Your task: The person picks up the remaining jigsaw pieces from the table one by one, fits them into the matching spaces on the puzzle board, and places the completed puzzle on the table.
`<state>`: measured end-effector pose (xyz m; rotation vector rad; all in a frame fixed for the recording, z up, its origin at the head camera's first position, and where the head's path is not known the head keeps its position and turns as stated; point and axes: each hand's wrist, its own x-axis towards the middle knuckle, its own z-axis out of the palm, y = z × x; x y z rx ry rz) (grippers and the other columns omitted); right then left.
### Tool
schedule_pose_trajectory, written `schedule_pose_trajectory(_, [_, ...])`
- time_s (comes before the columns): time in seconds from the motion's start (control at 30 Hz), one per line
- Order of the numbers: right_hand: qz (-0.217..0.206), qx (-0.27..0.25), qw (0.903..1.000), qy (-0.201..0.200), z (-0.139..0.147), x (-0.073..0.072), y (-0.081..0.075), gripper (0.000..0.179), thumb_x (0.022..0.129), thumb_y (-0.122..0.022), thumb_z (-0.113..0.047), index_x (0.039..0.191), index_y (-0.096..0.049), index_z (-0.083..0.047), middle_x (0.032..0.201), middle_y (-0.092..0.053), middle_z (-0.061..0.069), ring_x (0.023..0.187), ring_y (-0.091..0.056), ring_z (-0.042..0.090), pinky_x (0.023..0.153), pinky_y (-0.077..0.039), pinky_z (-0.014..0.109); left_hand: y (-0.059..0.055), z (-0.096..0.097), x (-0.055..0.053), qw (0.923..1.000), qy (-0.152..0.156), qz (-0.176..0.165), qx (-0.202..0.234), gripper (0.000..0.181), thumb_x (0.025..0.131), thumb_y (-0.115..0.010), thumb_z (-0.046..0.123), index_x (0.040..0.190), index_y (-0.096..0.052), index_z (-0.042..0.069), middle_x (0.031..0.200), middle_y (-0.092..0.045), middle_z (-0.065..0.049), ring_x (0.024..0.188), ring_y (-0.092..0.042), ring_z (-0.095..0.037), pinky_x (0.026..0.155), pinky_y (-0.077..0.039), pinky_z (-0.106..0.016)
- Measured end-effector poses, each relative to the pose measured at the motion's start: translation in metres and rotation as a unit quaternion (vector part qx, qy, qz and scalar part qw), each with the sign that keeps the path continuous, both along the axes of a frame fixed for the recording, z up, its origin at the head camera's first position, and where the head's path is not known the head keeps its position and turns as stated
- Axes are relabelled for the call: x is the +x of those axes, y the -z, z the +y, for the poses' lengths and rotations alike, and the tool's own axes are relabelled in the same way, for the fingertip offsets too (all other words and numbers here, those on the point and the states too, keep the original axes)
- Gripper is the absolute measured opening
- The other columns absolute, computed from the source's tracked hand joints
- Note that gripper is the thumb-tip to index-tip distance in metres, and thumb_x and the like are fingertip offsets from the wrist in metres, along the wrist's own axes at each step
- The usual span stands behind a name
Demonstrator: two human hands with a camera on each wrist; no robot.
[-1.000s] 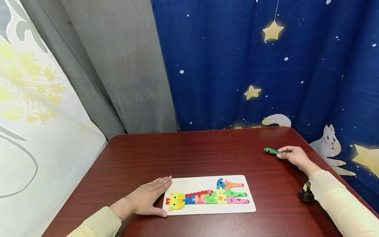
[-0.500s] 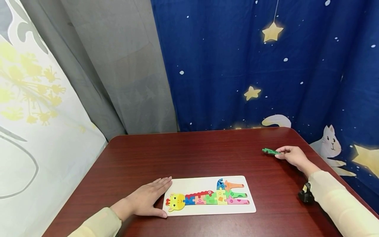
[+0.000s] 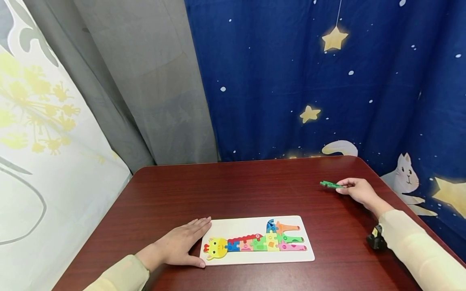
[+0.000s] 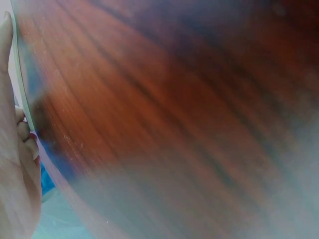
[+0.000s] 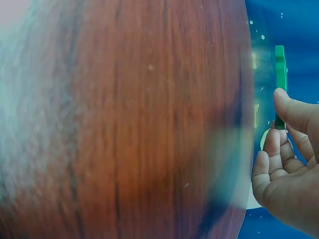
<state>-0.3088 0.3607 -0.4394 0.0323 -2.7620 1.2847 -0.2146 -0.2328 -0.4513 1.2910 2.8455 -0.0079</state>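
Note:
A white puzzle board (image 3: 236,227) lies near the front of the table, with a giraffe puzzle (image 3: 255,243) of several coloured pieces set in it. My left hand (image 3: 181,242) rests flat at the board's left edge, fingers straight, thumb at the near corner. In the left wrist view only part of that hand (image 4: 17,164) shows at the left border. Off to the right, my right hand (image 3: 358,190) pinches a green puzzle piece (image 3: 329,184) between thumb and fingers above the table. The right wrist view shows the green piece (image 5: 281,69) edge-on, held by its lower end.
The dark red wooden table (image 3: 233,190) has rounded far corners. Behind it hang a blue curtain (image 3: 269,81) with stars and a grey curtain (image 3: 153,89). A white patterned cloth (image 3: 54,161) hangs along the left side.
My right hand has shifted slightly left with the green puzzle piece. My left hand and the board have stayed in place.

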Motion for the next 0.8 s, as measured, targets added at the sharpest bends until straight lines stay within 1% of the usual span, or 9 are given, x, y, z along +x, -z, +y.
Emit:
schedule_pose_trajectory(0.27, [0.003, 0.008, 0.9999, -0.011, -0.008, 0.001, -0.005, 0.032, 0.088, -0.073, -0.017, 0.110, -0.067, 0.006, 0.090, -0.067, 0.005, 0.081, -0.053, 0.019, 0.068, -0.042, 0.026, -0.001, 0.000, 0.001, 1.0000, -0.001, -0.001, -0.001, 0.105, 0.081, -0.041, 0.081, 0.154, -0.027, 0.007, 0.159, -0.023, -0.007, 0.143, -0.026, -0.022, 0.111, -0.031, -0.042])
schedule_pose_trajectory(0.47, [0.007, 0.007, 0.9998, -0.017, -0.013, 0.001, -0.008, 0.032, 0.088, -0.073, -0.017, 0.110, -0.067, 0.005, 0.090, -0.066, 0.005, 0.082, -0.053, 0.019, 0.069, -0.043, 0.026, -0.002, 0.001, 0.002, 1.0000, 0.000, 0.000, -0.001, 0.105, 0.081, -0.041, 0.081, 0.153, -0.028, 0.006, 0.159, -0.024, -0.007, 0.143, -0.026, -0.023, 0.111, -0.031, -0.042])
schedule_pose_trajectory(0.7, [0.008, 0.006, 0.9996, -0.026, -0.023, 0.003, -0.014, 0.032, 0.088, -0.073, -0.017, 0.110, -0.067, 0.005, 0.091, -0.064, 0.007, 0.084, -0.053, 0.023, 0.073, -0.042, 0.031, -0.003, 0.001, 0.003, 1.0000, 0.001, -0.001, 0.000, 0.105, 0.081, -0.041, 0.081, 0.153, -0.028, 0.005, 0.159, -0.024, -0.008, 0.143, -0.027, -0.023, 0.111, -0.031, -0.042])
schedule_pose_trajectory(0.8, [0.011, 0.003, 0.9995, -0.030, -0.027, 0.004, -0.016, 0.031, 0.088, -0.073, -0.016, 0.110, -0.067, 0.005, 0.090, -0.064, 0.007, 0.083, -0.053, 0.022, 0.072, -0.044, 0.029, -0.003, 0.001, 0.004, 1.0000, 0.001, -0.001, 0.000, 0.105, 0.081, -0.041, 0.081, 0.153, -0.028, 0.006, 0.159, -0.024, -0.008, 0.143, -0.027, -0.023, 0.111, -0.031, -0.042])
